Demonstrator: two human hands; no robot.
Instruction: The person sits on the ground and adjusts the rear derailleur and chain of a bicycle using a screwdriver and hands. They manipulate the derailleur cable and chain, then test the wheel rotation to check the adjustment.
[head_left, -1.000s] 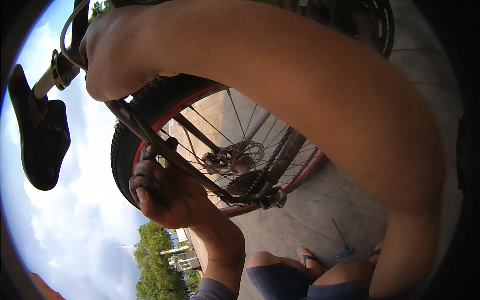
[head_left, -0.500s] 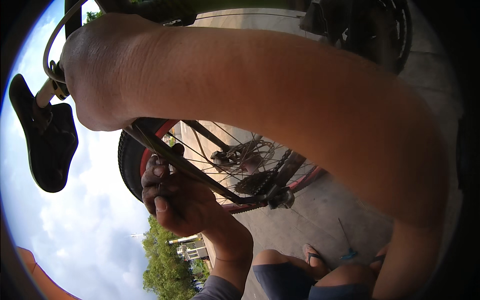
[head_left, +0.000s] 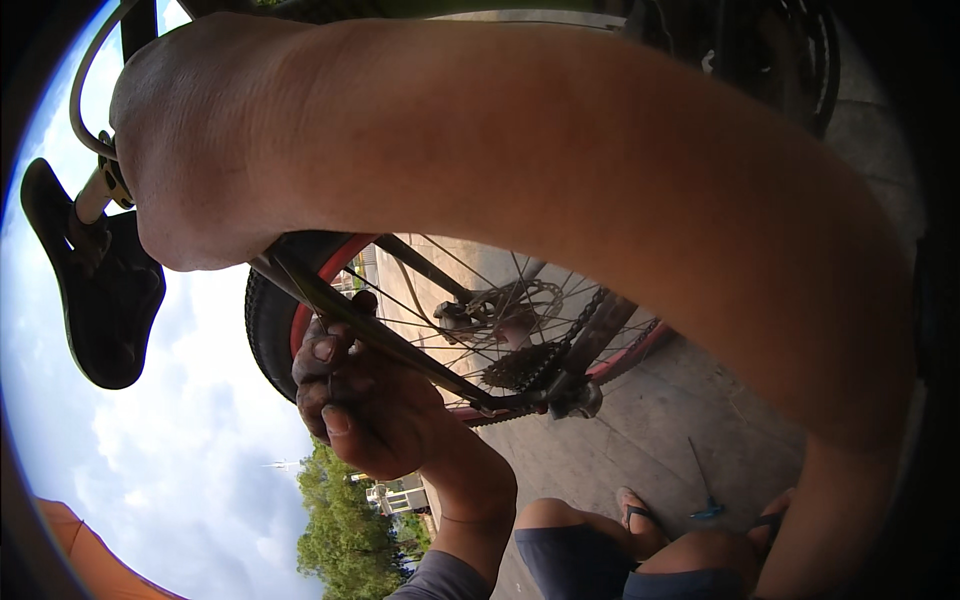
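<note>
My right forearm crosses the view from the right edge to the upper left. My right hand (head_left: 185, 140) bends over at the frame below the saddle (head_left: 95, 280), with its fingers hidden. My left hand (head_left: 375, 415), dark with grime, is closed beside the rear wheel's black tyre (head_left: 268, 325), close to the frame stay (head_left: 385, 340). Its fingers are curled, and what they grip does not show clearly. Past the stay are thin spokes, a brake disc (head_left: 545, 298), the sprockets (head_left: 522, 368) and the chain (head_left: 585, 325).
A thin tool with a blue handle (head_left: 708, 511) lies on the grey paving (head_left: 640, 440) by my sandalled feet (head_left: 635, 510). Dark bicycle parts (head_left: 745, 60) stand at the upper right. An orange canopy (head_left: 95, 560), trees (head_left: 345, 520) and a pale building (head_left: 402, 498) are farther off.
The view has shifted slightly, so the wheel and my left hand sit a little farther right. My right forearm appears slightly higher and larger. Both hands keep much the same pose.
</note>
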